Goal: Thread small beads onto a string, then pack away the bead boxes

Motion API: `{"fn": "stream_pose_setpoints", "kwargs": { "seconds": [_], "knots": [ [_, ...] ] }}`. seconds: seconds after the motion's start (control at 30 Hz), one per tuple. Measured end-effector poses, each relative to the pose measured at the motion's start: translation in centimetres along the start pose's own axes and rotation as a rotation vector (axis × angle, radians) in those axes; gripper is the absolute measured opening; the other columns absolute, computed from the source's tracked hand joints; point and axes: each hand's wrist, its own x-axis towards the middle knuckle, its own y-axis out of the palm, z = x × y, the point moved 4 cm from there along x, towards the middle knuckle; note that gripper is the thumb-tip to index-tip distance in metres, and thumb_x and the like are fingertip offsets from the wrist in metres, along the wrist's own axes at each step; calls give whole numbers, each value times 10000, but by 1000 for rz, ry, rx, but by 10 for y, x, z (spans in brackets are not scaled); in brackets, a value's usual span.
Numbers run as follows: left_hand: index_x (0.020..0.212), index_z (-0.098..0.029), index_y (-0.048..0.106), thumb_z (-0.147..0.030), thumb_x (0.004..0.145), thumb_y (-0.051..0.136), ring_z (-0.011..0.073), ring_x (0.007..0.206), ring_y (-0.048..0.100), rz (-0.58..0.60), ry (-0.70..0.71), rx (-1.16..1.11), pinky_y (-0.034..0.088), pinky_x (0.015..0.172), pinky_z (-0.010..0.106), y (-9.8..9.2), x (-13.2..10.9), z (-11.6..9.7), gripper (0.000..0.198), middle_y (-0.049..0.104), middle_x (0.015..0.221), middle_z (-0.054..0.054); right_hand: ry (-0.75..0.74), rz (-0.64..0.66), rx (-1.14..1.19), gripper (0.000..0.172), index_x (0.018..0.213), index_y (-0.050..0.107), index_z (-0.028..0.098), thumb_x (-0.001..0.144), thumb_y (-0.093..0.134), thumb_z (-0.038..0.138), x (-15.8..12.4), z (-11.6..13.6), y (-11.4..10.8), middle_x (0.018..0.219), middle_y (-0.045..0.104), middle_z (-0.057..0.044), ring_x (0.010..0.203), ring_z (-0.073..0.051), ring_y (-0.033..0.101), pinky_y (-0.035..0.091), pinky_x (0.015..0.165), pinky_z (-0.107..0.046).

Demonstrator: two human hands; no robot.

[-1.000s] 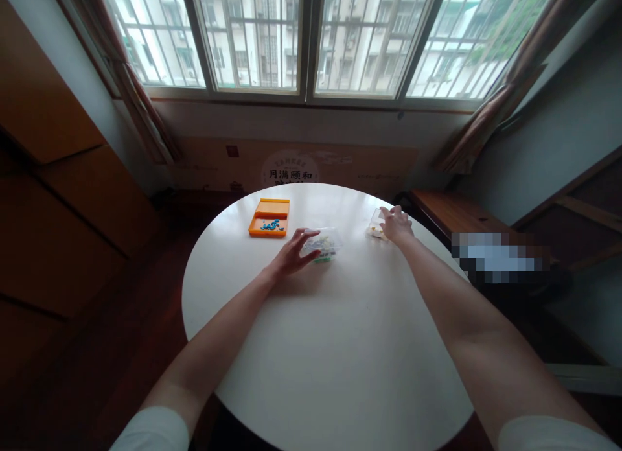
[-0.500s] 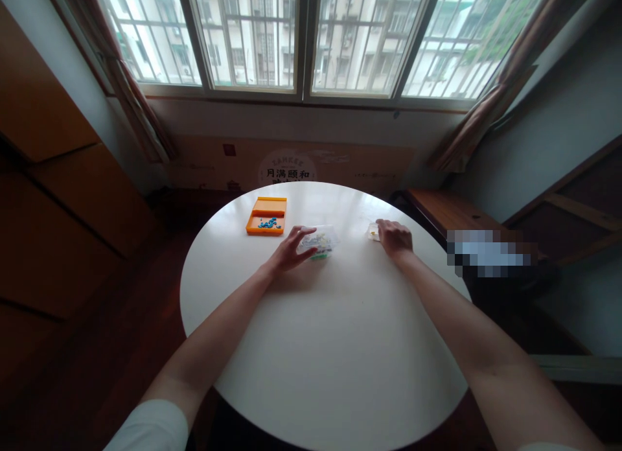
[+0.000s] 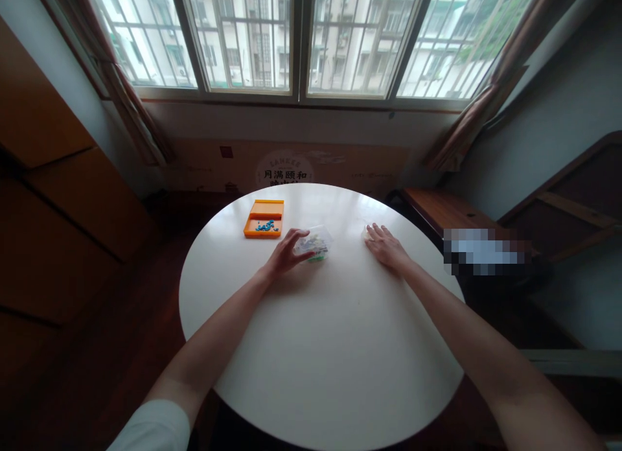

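My left hand (image 3: 287,251) grips the left side of a clear plastic box (image 3: 318,238), thumb in front and fingers behind. Small mixed pieces show through its walls, with green at the bottom. To the right, my right hand (image 3: 385,245) lies flat, its fingers stretched over a small clear container (image 3: 365,232). Most of that container is hidden under the fingers. Left of my left hand stands an orange case (image 3: 264,216) with its lid up, and small blue pieces (image 3: 267,226) lie inside it.
Everything stands on a round white table (image 3: 335,347). Behind it is a barred window (image 3: 243,43) above a printed panel (image 3: 340,158). A wooden bench (image 3: 435,208) stands at the right, with a blurred-out patch over it. Wooden cabinets (image 3: 63,198) line the left.
My right hand has gone from curled fingers at the small container to lying flat over it. My left hand stays at the clear box, its fingers closer around it. The view has shifted slightly.
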Motion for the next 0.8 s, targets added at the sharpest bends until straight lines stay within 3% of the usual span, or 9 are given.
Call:
{"fn": "stream_pose_setpoints", "kwargs": {
  "seconds": [0.1, 0.23, 0.3, 0.37, 0.43, 0.53, 0.67, 0.8],
  "knots": [
    [1178, -234, 472, -449, 756, 630, 204, 1049, 542, -2, -19, -20, 494, 796, 324, 0, 0, 1, 499, 511, 1179, 71, 1, -42, 98, 435, 1285, 496, 168, 875, 412, 288, 3, -7, -2, 1325, 484, -122, 1238, -281, 409, 378, 994, -437],
    [1191, -238, 467, -451, 759, 624, 211, 1065, 539, 14, -33, -52, 493, 796, 326, 1, 0, 4, 506, 515, 1181, 73, 28, 6, 236, 412, 1188, 585, 169, 787, 567, 260, 17, -4, -9, 1135, 588, -139, 1043, -269, 562, 439, 925, -425],
    [1244, -249, 422, -459, 749, 631, 214, 1059, 544, 21, -59, -74, 490, 800, 333, 2, 0, 6, 577, 514, 1189, 79, -34, 28, 361, 432, 1184, 581, 178, 764, 602, 275, 27, 15, -21, 1083, 602, -127, 978, -258, 587, 476, 865, -423],
    [1339, -255, 303, -465, 724, 655, 216, 1035, 559, 10, -92, -110, 487, 803, 345, 2, -1, 10, 738, 517, 1191, 95, -117, -38, 507, 441, 1197, 564, 193, 772, 598, 309, 35, 44, -42, 1114, 583, -121, 989, -253, 577, 512, 791, -400],
    [1407, -250, 146, -460, 701, 680, 215, 1007, 574, -14, -106, -155, 484, 804, 356, 3, -1, 12, 909, 519, 1186, 116, -243, -87, 633, 444, 1210, 548, 221, 785, 594, 340, 39, 79, -64, 1189, 553, -108, 1058, -248, 548, 514, 799, -385],
    [1430, -256, 34, -444, 705, 681, 209, 967, 590, -20, -86, -189, 479, 806, 371, 3, 0, 12, 990, 515, 1181, 128, -415, -49, 701, 441, 1213, 547, 256, 791, 597, 376, 40, 125, -85, 1220, 543, -91, 1106, -251, 523, 495, 853, -411],
    [1433, -267, 5, -457, 711, 671, 216, 951, 591, -3, -74, -192, 474, 820, 403, 1, -1, 11, 1001, 501, 1185, 130, -527, -4, 645, 412, 1196, 568, 252, 802, 591, 370, 36, 153, -84, 1198, 557, -102, 1120, -265, 516, 428, 945, -475],
    [1435, -234, 26, -523, 737, 614, 271, 1160, 465, -30, 22, -113, 407, 936, 451, -2, -4, 5, 957, 413, 1293, 165, -491, -75, 581, 459, 1263, 505, 291, 823, 548, 415, 25, 158, -70, 1305, 485, -98, 1212, -287, 434, 375, 984, -519]
  ]
}}
